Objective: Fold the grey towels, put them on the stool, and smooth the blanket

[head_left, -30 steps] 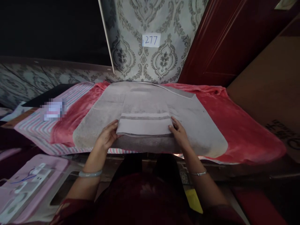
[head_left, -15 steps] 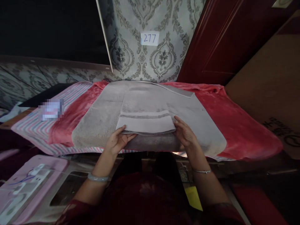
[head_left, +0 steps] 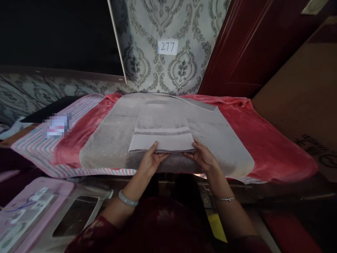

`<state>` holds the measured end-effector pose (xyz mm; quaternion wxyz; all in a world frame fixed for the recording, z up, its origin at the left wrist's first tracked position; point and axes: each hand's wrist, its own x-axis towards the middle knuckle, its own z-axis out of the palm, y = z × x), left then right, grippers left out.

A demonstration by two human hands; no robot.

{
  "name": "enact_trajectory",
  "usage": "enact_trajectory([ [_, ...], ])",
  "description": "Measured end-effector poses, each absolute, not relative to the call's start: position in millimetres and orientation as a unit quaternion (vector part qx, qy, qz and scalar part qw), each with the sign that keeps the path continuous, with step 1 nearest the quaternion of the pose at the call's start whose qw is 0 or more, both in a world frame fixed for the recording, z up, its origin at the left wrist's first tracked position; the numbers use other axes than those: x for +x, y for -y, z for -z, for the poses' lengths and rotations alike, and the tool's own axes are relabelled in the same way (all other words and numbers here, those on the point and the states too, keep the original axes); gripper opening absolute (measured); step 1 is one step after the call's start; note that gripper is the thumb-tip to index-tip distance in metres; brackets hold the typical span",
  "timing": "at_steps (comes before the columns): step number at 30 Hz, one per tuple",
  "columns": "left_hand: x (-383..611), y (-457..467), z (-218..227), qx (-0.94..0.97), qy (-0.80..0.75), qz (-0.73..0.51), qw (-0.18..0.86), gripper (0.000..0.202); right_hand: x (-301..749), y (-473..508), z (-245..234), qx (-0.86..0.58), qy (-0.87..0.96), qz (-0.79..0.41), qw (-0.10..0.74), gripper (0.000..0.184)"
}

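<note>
A light grey towel (head_left: 163, 141) with a pale border band lies in front of me, its near end folded into a flat strip. Its far part merges with the large grey plush cover (head_left: 110, 140) below. My left hand (head_left: 150, 161) pinches the towel's near edge around its middle, thumb above and fingers beneath. At the right end of the same edge, my right hand (head_left: 204, 156) has a similar pinch. Some fingertips are hidden under the fabric.
Red plush fabric (head_left: 273, 144) and a striped cloth (head_left: 34, 140) show beneath the grey cover. A television (head_left: 58, 35) hangs at back left. A cardboard box (head_left: 302, 91) stands at right. A pink and white appliance (head_left: 50, 207) is at lower left.
My left hand has slid right from the strip's left end to around its middle, still at the near edge. My right hand has shifted slightly left and closed on the right end.
</note>
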<state>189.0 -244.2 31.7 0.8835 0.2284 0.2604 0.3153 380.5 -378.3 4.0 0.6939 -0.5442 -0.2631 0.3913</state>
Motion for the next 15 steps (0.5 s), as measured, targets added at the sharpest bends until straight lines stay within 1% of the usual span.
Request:
enact_trajectory([
  [7,202.8,244.5,-44.0,0.186,-0.298,-0.346,0.87,0.046,373.2,378.0,-7.7,-0.55,0.252,-0.388,0.696,0.052],
  [12,202.0,248.4,-54.6,0.175,-0.282,-0.356,0.873,0.044,374.0,369.1,-13.0,-0.515,0.235,-0.427,0.705,0.063],
  [15,199.8,253.9,-54.6,0.169,-0.29,-0.357,0.872,0.043,382.4,358.9,-13.1,-0.523,0.255,-0.42,0.696,0.067],
])
